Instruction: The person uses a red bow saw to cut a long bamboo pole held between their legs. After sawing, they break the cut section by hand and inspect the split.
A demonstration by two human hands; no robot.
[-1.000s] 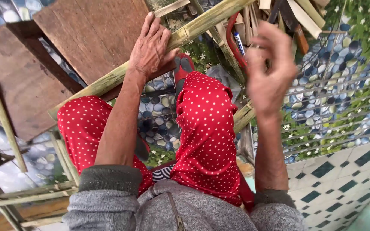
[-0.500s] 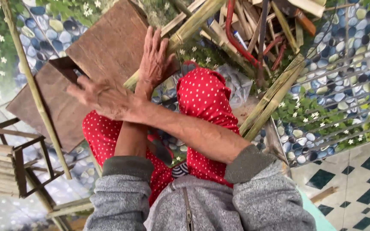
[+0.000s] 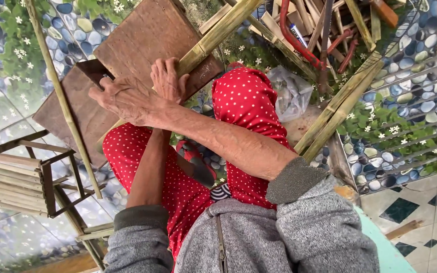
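Bamboo pole [image 3: 213, 38] lies slanted across a brown wooden board [image 3: 147, 35], running from upper right down toward the red polka-dot trousers [image 3: 251, 116]. Head view: left hand [image 3: 170, 81] rests on the pole, fingers spread flat, pressing rather than gripping. Right hand [image 3: 125, 101] crosses over the left forearm, fingers loosely extended over a second, darker board [image 3: 84, 116]; whether it grasps anything cannot be determined. Small slatted bamboo frame [image 3: 24, 179] stands at left, well apart.
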